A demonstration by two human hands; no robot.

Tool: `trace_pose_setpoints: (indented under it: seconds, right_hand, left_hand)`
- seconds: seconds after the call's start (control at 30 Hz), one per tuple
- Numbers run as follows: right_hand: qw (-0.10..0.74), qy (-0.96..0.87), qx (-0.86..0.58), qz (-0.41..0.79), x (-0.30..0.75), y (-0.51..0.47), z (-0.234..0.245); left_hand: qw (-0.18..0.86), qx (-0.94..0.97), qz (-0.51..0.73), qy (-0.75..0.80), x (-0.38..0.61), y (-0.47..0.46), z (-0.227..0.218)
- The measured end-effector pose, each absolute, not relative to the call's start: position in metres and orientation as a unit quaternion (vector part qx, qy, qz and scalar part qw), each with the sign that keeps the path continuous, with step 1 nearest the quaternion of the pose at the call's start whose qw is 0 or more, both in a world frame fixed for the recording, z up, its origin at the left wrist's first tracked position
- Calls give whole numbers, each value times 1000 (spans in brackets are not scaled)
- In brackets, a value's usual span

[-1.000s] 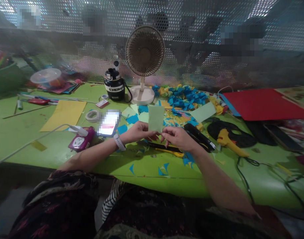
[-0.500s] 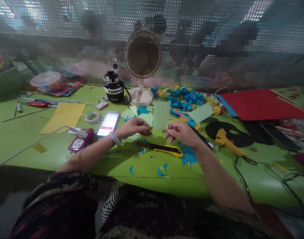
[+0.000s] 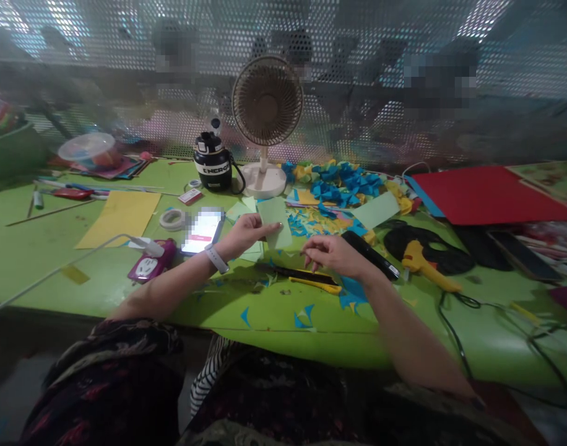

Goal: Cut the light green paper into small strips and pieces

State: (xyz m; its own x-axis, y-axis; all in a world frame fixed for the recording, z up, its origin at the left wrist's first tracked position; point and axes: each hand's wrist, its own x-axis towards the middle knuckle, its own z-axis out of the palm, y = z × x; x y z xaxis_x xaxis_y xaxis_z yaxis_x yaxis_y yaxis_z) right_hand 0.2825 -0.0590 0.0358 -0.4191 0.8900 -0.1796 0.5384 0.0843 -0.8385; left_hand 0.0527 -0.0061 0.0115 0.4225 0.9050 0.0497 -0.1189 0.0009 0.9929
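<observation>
My left hand (image 3: 252, 234) pinches a pale green paper piece (image 3: 275, 217), with the thumb lying across its face. Over the middle of the table, my right hand (image 3: 328, 254) has bent fingers that stand apart, with nothing visible in them. Just under its fingertips is a long black tool (image 3: 306, 274), whose kind I cannot make out, alongside a yellow utility knife (image 3: 327, 287). More pale green paper (image 3: 252, 253) lies beneath my left hand. Past the held piece, small blue and yellow paper scraps (image 3: 306, 223) are scattered.
Behind stand a fan (image 3: 267, 105) and a black bottle (image 3: 213, 162), beside a heap of folded blue and yellow paper (image 3: 346, 183). A lit phone (image 3: 204, 232), tape roll (image 3: 172, 218) and purple power socket (image 3: 148, 263) lie left. A yellow glue gun (image 3: 423, 263) with its cord lies right.
The pale green paper has shifted left and my left thumb now lies over it. My right hand has moved slightly down, nearer the black tool and the utility knife.
</observation>
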Motion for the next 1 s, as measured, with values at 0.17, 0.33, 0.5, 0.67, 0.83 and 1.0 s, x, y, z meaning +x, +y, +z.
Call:
trace_pose_setpoints:
  seconds: [0.17, 0.33, 0.5, 0.67, 0.83, 1.0]
  right_hand:
    - [25, -856, -474, 206, 275, -69, 35]
    - [-33, -886, -437, 154, 268, -71, 24]
    - [19, -872, -438, 219, 278, -66, 34]
    - [183, -851, -417, 262, 301, -69, 60]
    - [307, -832, -461, 27, 319, -70, 65]
    - [291, -835, -465, -33, 323, -68, 59]
  left_hand:
    - [643, 507, 466, 336, 50, 1, 12]
    - [654, 482, 487, 320, 49, 4, 8]
    - [657, 482, 493, 304, 44, 8, 10]
    - [650, 473, 506, 313, 40, 11, 15]
    - [643, 476, 507, 321, 39, 13, 14]
    - [646, 478, 503, 319, 40, 11, 12]
